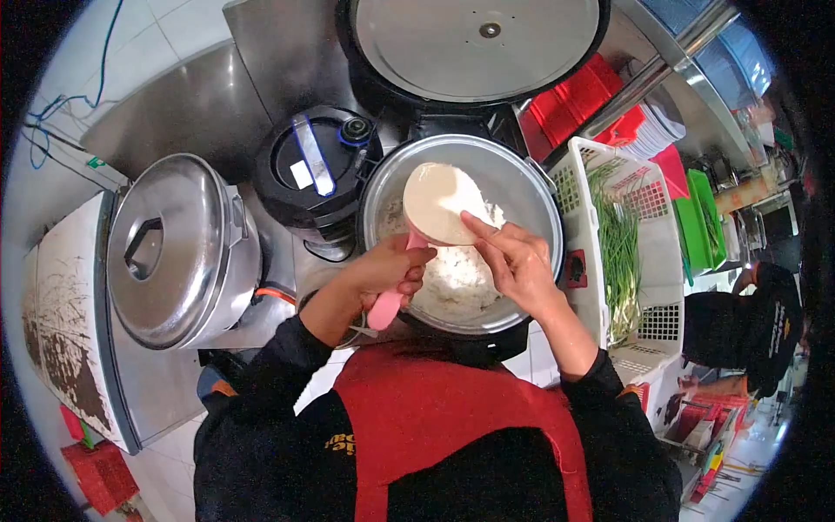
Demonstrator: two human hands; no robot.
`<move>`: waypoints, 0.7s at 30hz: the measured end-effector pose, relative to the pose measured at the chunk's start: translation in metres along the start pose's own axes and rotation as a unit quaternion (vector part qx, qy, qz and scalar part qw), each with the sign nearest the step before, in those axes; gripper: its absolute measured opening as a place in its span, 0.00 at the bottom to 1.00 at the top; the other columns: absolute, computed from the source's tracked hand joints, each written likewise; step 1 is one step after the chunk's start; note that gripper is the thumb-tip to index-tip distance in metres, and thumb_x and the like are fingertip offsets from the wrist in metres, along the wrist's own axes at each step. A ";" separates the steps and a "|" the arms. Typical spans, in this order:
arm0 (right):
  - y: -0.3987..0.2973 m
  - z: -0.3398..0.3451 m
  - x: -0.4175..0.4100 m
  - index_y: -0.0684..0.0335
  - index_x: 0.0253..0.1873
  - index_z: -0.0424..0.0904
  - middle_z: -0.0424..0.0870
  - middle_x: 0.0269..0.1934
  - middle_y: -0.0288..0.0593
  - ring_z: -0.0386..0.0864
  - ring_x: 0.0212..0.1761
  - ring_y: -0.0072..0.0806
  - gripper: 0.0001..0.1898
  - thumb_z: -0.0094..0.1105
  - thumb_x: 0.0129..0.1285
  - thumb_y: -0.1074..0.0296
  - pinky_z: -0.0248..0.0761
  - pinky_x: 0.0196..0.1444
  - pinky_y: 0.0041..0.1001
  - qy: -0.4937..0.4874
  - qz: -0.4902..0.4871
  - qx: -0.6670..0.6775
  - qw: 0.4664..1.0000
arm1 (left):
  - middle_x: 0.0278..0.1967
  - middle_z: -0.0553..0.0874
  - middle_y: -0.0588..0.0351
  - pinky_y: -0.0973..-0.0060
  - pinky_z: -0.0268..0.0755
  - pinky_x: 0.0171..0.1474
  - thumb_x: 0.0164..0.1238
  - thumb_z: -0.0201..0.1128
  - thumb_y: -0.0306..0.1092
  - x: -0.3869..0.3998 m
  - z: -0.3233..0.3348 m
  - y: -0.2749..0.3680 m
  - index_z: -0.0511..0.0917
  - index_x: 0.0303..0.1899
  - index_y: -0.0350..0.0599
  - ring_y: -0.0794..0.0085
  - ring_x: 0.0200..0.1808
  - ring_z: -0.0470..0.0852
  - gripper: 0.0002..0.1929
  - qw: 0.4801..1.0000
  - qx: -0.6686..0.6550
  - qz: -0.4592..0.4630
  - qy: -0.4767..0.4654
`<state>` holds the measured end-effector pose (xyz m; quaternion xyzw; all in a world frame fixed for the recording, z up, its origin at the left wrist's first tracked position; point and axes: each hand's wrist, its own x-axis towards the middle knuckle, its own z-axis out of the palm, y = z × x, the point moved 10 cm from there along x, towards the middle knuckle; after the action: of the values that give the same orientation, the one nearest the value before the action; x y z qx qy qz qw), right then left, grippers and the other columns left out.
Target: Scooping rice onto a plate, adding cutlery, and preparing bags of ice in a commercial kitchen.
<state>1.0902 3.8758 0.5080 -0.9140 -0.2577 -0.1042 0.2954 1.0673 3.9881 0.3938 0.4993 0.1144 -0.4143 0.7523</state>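
Observation:
My left hand (394, 271) is closed around the pink handle of a rice paddle (434, 196). Its broad cream-coloured blade is raised over an open rice cooker (554, 222). With its index fingertip, my right hand (518, 264) touches the blade's lower right edge; whether the other fingers grip it cannot be told. White cooked rice (460, 287) lies in the metal inner pot, partly hidden by the paddle and both hands. Behind the pot, the cooker's hinged lid (417, 46) stands raised.
At left are a lidded steel pot (173, 254) and a black-lidded container (316, 209). A white plastic basket (587, 196) with green onions (616, 248) sits close on the right. Farther right are a green bin (698, 222) and another person in black (737, 326).

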 end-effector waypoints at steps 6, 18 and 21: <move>0.015 0.000 -0.010 0.42 0.55 0.75 0.69 0.15 0.44 0.71 0.15 0.39 0.17 0.54 0.59 0.61 0.65 0.20 0.35 -0.026 0.039 -0.068 0.997 | 0.16 0.65 0.64 0.79 0.59 0.13 0.60 0.54 0.28 0.022 -0.006 -0.002 0.64 0.45 0.42 0.81 0.12 0.63 0.12 0.988 0.151 0.009 0.037; 0.056 0.005 -0.005 0.38 0.55 0.74 0.76 0.21 0.48 0.75 0.21 0.42 0.16 0.52 0.61 0.57 0.68 0.23 0.37 -0.034 0.093 -0.122 0.988 | 0.15 0.66 0.64 0.79 0.59 0.13 0.58 0.54 0.26 0.040 0.004 -0.016 0.63 0.43 0.41 0.81 0.12 0.63 0.12 0.989 0.147 0.013 0.005; 0.082 -0.012 0.004 0.43 0.54 0.75 0.80 0.29 0.51 0.77 0.25 0.41 0.15 0.52 0.61 0.58 0.70 0.26 0.36 0.019 0.079 -0.123 0.989 | 0.15 0.65 0.65 0.79 0.60 0.13 0.58 0.55 0.26 0.041 0.010 -0.027 0.63 0.37 0.44 0.82 0.11 0.63 0.09 0.994 0.104 -0.006 -0.010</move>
<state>1.1372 3.8133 0.4796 -0.9588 -0.1641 -0.1288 0.1927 1.0711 3.9542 0.3566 0.5703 0.0664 -0.4334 0.6946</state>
